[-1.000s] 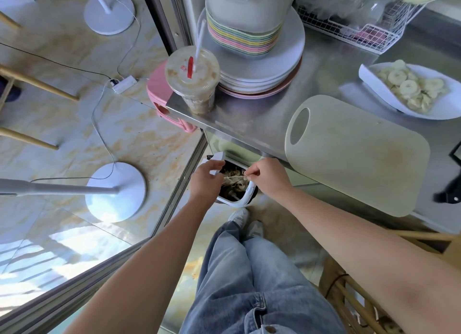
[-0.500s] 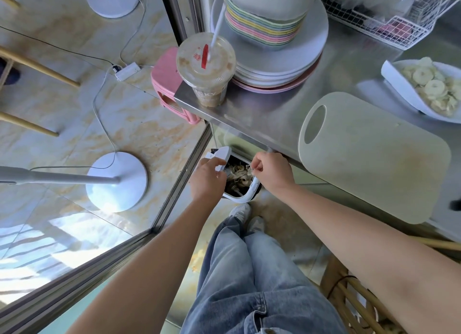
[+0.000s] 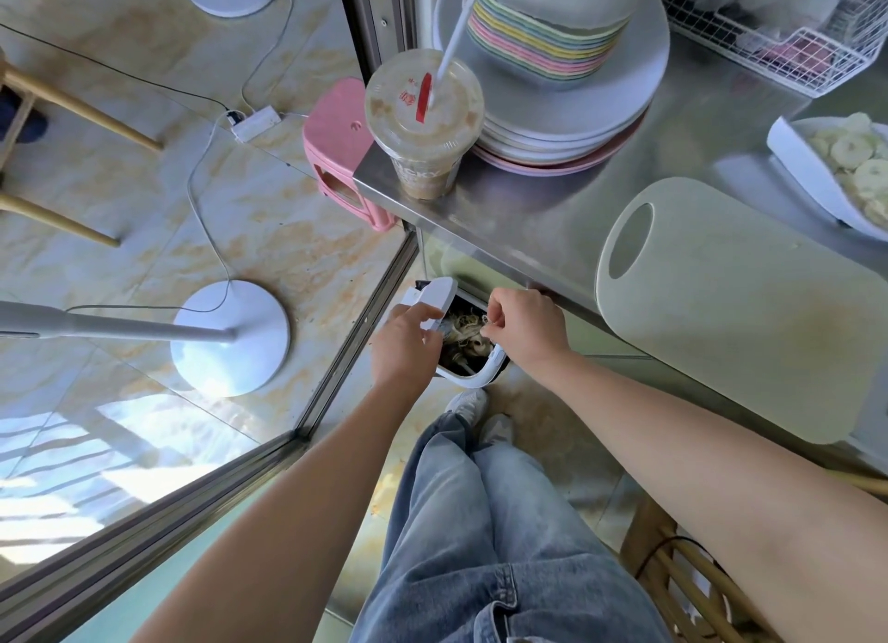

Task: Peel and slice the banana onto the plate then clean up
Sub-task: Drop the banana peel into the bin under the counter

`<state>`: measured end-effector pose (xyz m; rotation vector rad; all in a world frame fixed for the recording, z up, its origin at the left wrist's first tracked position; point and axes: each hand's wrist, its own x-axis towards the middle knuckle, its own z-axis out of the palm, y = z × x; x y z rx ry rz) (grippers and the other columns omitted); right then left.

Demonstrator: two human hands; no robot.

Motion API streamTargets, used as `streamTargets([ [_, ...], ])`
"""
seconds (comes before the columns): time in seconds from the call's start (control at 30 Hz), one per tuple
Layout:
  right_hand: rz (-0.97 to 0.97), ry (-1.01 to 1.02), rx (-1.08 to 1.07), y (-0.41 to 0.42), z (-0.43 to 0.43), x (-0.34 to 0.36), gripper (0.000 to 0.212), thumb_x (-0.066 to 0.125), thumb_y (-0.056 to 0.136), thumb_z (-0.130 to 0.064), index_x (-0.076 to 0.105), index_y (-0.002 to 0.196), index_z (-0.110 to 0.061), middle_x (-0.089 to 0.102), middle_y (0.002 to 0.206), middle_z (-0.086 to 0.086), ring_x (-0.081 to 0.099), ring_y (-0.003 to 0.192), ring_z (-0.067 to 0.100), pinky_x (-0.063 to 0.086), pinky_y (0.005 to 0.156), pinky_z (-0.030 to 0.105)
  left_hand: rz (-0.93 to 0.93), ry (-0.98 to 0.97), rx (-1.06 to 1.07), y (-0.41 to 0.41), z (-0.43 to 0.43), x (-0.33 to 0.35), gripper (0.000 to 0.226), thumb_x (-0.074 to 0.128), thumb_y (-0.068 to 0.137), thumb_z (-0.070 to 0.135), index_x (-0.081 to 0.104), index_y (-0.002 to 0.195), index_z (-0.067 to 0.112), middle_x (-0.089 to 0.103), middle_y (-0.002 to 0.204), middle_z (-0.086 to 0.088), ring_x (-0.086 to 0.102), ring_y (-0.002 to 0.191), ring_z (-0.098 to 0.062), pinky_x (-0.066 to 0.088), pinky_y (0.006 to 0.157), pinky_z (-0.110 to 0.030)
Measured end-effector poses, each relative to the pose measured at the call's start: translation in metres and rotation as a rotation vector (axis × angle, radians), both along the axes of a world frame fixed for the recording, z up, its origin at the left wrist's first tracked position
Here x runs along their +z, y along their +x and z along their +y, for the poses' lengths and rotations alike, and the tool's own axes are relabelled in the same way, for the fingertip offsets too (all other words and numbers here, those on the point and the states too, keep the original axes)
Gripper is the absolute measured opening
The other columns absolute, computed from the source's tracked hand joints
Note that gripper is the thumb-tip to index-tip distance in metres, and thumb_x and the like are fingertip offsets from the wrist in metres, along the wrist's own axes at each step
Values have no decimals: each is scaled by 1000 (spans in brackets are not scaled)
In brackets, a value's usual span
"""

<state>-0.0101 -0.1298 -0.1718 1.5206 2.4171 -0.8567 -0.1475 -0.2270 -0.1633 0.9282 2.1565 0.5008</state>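
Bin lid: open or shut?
Open. The left hand holds the white lid tipped up, and the scraps inside the bin are exposed.

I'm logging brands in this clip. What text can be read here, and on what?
"CIO": pale letters on the side of the cup, cut off at the left, so uncertain.
Red print on its lid: too small to read.
No other text is legible.

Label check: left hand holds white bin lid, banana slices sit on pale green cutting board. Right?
No: head view shows the round banana slices on the white plate, not the pale green cutting board. Left hand holds the white bin lid.
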Motion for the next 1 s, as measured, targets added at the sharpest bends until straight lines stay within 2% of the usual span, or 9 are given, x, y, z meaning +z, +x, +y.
streamTargets([
  [0.17, -5, -9, 48, -2, 1, -2, 17, 71, 82, -23, 67, 98, -22, 70, 85, -4, 64, 82, 18, 47, 66, 28, 10, -9, -3, -1, 1, -1, 29, 49, 88, 9, 64, 111, 20, 56, 119, -2, 60, 89, -17, 49, 71, -30],
  [0.33, -4, 70, 111, -4, 1, 1, 8, 62, 85, -16, 68, 80, -19, 63, 89, 0, 61, 76, 20, 37, 57, 26, 13, -7, -11, -2, 3, 0, 29, 50, 88, 10, 65, 111, 21, 56, 119, -1, 60, 88, -16, 51, 71, -32],
  [0.43, 3, 80, 119, -7, 3, 2, 6, 63, 84, -19, 63, 78, -19, 62, 90, -1, 60, 76, 20, 39, 58, 26, 10, -2, -16, -3, 4, 1, 29, 50, 88, 10, 64, 111, 21, 56, 119, 0, 60, 88, -16, 51, 70, -31],
  [0.57, -9, 88, 116, -11, 1, 3, 17, 69, 82, -26, 55, 75, -20, 57, 84, -5, 48, 71, 14, 33, 59, 25, 14, 1, -19, -4, 5, 1, 30, 50, 88, 10, 64, 111, 21, 57, 119, -1, 60, 90, -16, 50, 71, -30],
  [0.7, 1, 93, 134, -11, 1, 2, 10, 69, 82, -21, 60, 87, -19, 62, 88, -3, 55, 76, 17, 34, 60, 25, 12, 0, -28, -4, 6, 0, 30, 49, 88, 9, 64, 113, 20, 57, 120, -2, 60, 89, -17, 50, 71, -30],
  [0.83, 14, 70, 127, -8, 3, 1, 12, 59, 86, -9, 62, 93, -18, 67, 87, -2, 61, 82, 20, 37, 60, 25, 14, -1, -36, -4, 7, 1, 31, 49, 88, 10, 64, 113, 20, 57, 120, -1, 60, 90, -17, 51, 72, -31],
  [0.9, 47, 59, 122, -5, 4, 0, 14, 56, 86, -9, 64, 95, -17, 69, 86, -2, 62, 79, 20, 40, 58, 25, 20, 2, -39, -4, 8, 3, 30, 49, 89, 11, 64, 113, 20, 58, 119, 0, 60, 90, -17, 51, 72, -32],
  [1.0, 185, 17, 139, -1, 6, 6, 11, 57, 89, -16, 67, 94, -16, 71, 83, -2, 53, 62, 13, 46, 56, 27, 31, 39, -58, -2, 11, 10, 26, 51, 88, 15, 65, 109, 22, 61, 111, 2, 61, 86, -14, 52, 72, -33],
])
